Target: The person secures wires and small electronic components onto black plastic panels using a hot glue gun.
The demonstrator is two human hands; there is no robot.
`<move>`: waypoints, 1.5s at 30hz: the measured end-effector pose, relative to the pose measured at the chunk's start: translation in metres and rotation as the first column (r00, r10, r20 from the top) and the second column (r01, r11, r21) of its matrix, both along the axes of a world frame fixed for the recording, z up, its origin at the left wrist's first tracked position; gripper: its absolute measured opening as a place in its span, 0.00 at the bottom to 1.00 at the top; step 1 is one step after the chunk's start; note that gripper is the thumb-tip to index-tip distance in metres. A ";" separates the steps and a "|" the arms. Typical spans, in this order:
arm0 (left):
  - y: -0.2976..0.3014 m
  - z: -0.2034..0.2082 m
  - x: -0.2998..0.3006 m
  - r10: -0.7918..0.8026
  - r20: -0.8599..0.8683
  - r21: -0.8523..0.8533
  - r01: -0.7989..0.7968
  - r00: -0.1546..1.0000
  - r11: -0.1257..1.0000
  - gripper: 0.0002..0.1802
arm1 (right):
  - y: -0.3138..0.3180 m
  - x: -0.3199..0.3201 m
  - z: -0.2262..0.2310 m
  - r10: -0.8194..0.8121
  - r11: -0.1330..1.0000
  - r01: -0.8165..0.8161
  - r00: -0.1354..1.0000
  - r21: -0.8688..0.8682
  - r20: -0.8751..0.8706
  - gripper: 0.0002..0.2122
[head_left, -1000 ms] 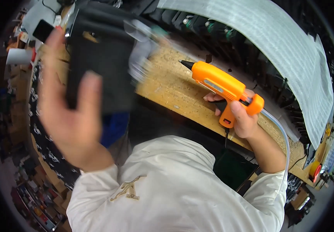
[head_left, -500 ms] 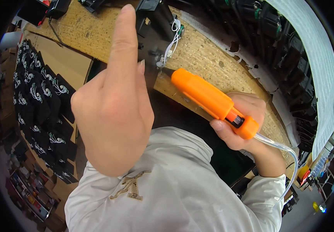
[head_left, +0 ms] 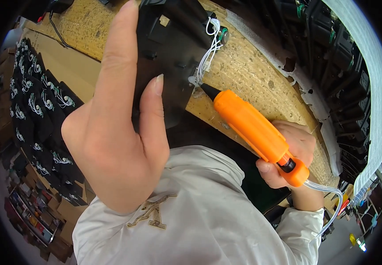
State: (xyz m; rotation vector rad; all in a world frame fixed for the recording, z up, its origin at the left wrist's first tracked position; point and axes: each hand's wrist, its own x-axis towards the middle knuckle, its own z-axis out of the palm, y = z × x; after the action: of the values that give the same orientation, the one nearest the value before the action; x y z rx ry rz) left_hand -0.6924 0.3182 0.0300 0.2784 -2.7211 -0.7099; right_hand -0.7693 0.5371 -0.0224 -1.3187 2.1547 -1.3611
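Observation:
My right hand [head_left: 297, 145] is closed around an orange hot glue gun [head_left: 253, 126] with a black nozzle and a clear cord. Its tip meets the edge of a black plastic panel [head_left: 173, 66], beside a whitish blob [head_left: 194, 81] that looks like glue. White wires [head_left: 209, 53] run from that spot up to a small round part [head_left: 223, 35] at the panel's far right. Over the panel's left side, my left hand [head_left: 120, 132] has its index finger stretched far forward and its thumb apart. Its other fingers are hidden below.
The panel lies on a speckled wooden table [head_left: 253, 66] and overhangs its near edge. At left, many black pieces with white wires [head_left: 36, 106] lie on cardboard [head_left: 63, 62]. More black housings [head_left: 319, 39] line the right, beside a white foam sheet [head_left: 363, 57].
My left hand has shifted left, its thumb now spread away from the index finger, uncovering more of the panel. The glue gun appears farther right and lower; the view has shifted too.

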 end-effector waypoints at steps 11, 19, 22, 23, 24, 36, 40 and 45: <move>-0.011 -0.013 0.004 0.000 -0.107 0.049 0.005 0.994 0.999 0.29 | -0.003 -0.001 0.000 0.013 1.000 -0.013 1.000 -0.023 -0.018 0.12; -0.016 -0.014 0.007 0.098 -0.011 0.160 -0.095 0.995 0.983 0.29 | -0.001 0.009 -0.001 -0.011 0.999 0.014 0.998 0.034 -0.059 0.13; -0.020 -0.016 0.007 0.083 -0.028 0.321 -0.070 0.996 0.944 0.29 | -0.001 0.002 0.004 0.036 0.997 -0.030 0.996 0.066 -0.082 0.12; -0.023 -0.017 0.010 0.079 -0.033 0.317 -0.065 0.996 0.946 0.29 | 0.000 -0.001 0.006 0.090 0.990 -0.079 0.991 0.114 -0.096 0.12; -0.027 -0.022 0.013 0.048 -0.054 0.348 -0.026 0.997 0.937 0.29 | 0.007 -0.004 -0.004 0.064 0.998 -0.065 0.995 0.001 0.082 0.13; -0.017 -0.025 0.027 -0.065 -0.021 0.321 0.068 0.998 0.945 0.31 | 0.032 0.000 -0.018 -0.148 0.983 0.169 0.959 -0.068 0.243 0.20; -0.021 -0.023 0.028 -0.092 0.059 0.367 0.065 0.994 0.928 0.33 | 0.031 0.001 -0.015 -0.137 0.987 0.152 0.965 -0.055 0.222 0.20; -0.023 -0.023 0.027 -0.108 0.058 0.388 0.077 0.992 0.918 0.33 | 0.036 -0.004 -0.012 -0.049 0.996 0.065 0.969 -0.057 0.244 0.21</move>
State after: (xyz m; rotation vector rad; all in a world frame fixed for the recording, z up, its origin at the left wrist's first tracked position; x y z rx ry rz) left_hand -0.6654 0.2955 0.0069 0.2706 -2.6611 -1.2918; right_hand -0.7730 0.5729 -0.0343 -1.0555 2.0132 -1.5380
